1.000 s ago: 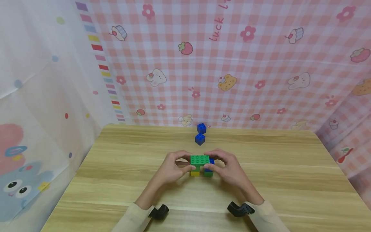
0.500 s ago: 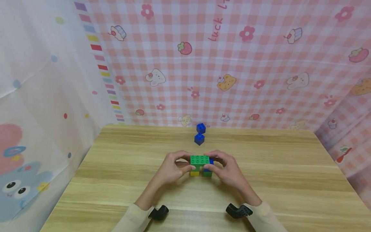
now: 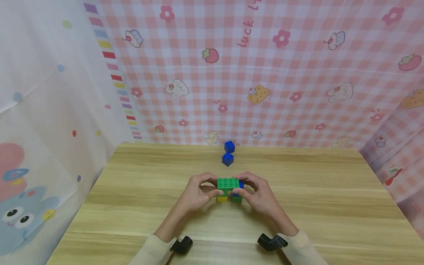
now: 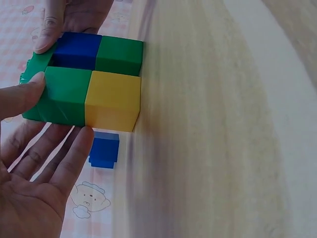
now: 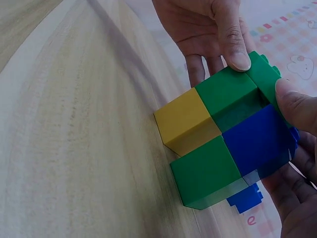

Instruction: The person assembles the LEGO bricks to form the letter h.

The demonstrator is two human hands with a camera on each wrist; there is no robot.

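Both hands hold a small arch of toy building blocks in the middle of the table. A long green block with studs lies across the top. Its left leg is a green block over a yellow block. The right leg is a blue block over a green block, its studs jutting past the long block's end. My left hand pinches the left side, thumb in front and fingers behind. My right hand grips the right side the same way, thumb near the joint of long and blue blocks.
Two loose blue blocks stand beyond the arch, a nearer blue block and a farther blue block by the back edge of the wooden table. A pink checked cloth hangs behind the table.
The right hand and the right leg of the arch have edged slightly left, narrowing the gap between the legs. Both hands keep their hold.
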